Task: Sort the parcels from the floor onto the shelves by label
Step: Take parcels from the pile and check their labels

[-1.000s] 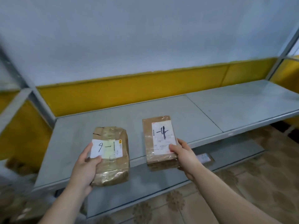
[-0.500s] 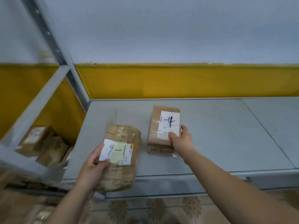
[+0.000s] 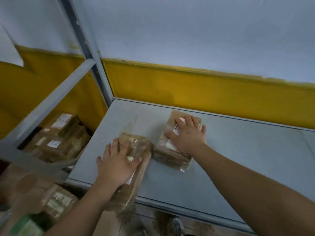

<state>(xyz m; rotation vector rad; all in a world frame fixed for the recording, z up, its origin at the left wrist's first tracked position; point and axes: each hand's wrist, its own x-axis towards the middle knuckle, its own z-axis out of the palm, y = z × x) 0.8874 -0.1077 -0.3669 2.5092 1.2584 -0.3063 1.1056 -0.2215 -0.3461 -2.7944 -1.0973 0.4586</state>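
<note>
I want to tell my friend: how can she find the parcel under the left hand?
Look at the grey shelf below the yellow wall stripe; two brown parcels lie near its left end. Yours is the nearer crumpled parcel under the left hand. It pokes over the front edge, while the boxy parcel under the right hand sits fully on it.

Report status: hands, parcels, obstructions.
Left hand flat on left parcel, parcel overhanging shelf edge. Right hand flat on right parcel, fully on shelf. Nothing between parcels and back wall.

left parcel point(image 3: 138, 147) now on shelf point(image 3: 238, 160), left hand point(image 3: 117, 166) and right hand point(image 3: 189, 136) flattened over labels point(image 3: 171, 144)
</note>
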